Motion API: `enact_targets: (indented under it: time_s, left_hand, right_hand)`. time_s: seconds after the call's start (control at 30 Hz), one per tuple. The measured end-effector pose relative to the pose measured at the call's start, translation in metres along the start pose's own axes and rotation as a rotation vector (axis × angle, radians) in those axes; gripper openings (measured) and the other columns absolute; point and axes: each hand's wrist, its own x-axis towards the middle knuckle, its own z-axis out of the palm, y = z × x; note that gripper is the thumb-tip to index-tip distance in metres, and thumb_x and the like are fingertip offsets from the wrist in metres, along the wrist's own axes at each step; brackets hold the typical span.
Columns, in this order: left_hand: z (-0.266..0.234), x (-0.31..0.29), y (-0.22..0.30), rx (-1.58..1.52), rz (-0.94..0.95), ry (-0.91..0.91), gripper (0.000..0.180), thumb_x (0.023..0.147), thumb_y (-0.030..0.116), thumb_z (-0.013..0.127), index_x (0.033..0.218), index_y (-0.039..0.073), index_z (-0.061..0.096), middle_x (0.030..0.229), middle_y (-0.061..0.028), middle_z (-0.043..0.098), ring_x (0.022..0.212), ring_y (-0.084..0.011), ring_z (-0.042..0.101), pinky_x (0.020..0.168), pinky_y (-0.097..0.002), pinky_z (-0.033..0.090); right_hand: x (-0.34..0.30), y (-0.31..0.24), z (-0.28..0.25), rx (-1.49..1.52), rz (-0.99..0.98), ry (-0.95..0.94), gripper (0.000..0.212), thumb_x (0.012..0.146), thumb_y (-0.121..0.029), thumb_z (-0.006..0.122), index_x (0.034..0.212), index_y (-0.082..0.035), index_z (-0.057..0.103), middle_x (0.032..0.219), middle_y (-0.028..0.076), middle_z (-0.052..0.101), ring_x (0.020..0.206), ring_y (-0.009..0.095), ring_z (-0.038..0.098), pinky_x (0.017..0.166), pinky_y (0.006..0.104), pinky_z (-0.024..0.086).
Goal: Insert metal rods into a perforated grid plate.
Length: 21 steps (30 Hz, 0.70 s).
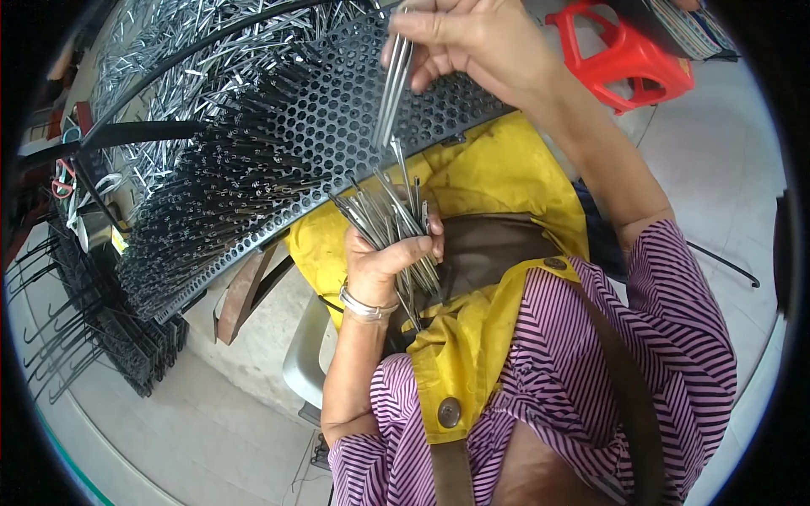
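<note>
My left hand (380, 257) is closed around a bundle of thin metal rods (390, 221) in front of my yellow apron. Above it, my right hand (451, 42) pinches a few slim metal rods (395, 93), their lower ends pointing down toward the bundle. Beyond both hands lies a dark tray (337, 114) full of round holes. Many dark, upright rods (224, 181) fill its left and near part, while bare holes show toward the right. What exactly the rods are, I cannot tell.
A large heap of loose silver metal pieces (181, 72) spreads behind the tray. A red plastic stool (620, 55) stands at the upper right. Dark racks with hooked wires (110, 312) are at the lower left. A black curved bar (211, 34) crosses above the heap.
</note>
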Motion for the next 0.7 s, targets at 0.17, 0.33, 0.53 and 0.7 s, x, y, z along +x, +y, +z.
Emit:
enact_targets:
  time_s: [0.17,0.33,0.53,0.7]
  left_hand:
    - [-0.004,0.000,-0.001,0.008,-0.026,-0.019,0.038,0.059,-0.007,0.060,0.096,-0.005,0.051,0.076,-0.0134,0.058,0.060,-0.0191,0.056,0.055,-0.0286,0.047]
    - [-0.002,0.001,-0.001,0.032,-0.031,-0.019,0.044,0.058,-0.007,0.060,0.100,-0.005,0.050,0.075,-0.0127,0.058,0.059,-0.0190,0.056,0.055,-0.0285,0.047]
    - [-0.001,0.001,0.000,0.033,-0.045,-0.026,0.034,0.058,-0.006,0.060,0.091,-0.004,0.053,0.075,-0.0121,0.058,0.059,-0.0186,0.056,0.054,-0.0281,0.047]
    - [-0.002,0.001,0.000,0.030,-0.058,-0.010,0.031,0.059,-0.005,0.061,0.089,-0.004,0.053,0.075,-0.0120,0.058,0.060,-0.0185,0.056,0.054,-0.0280,0.047]
  right_hand:
    - [0.025,0.012,-0.006,0.295,-0.019,0.009,0.007,0.080,-0.003,0.054,0.081,0.004,0.055,0.070,0.011,0.060,0.055,0.015,0.057,0.046,0.0244,0.048]
    - [0.027,0.017,0.005,0.073,-0.216,0.051,0.010,0.080,-0.004,0.056,0.082,0.005,0.056,0.072,0.011,0.061,0.056,0.012,0.056,0.048,0.0228,0.047]
    - [0.026,0.010,0.026,-0.237,-0.465,0.014,0.009,0.079,-0.003,0.058,0.082,0.004,0.060,0.073,0.007,0.062,0.057,0.007,0.055,0.049,0.0179,0.044]
    - [0.026,0.012,0.041,-0.194,-0.530,-0.093,0.006,0.079,-0.002,0.057,0.081,0.002,0.061,0.069,0.004,0.061,0.055,0.004,0.052,0.048,0.0164,0.041]
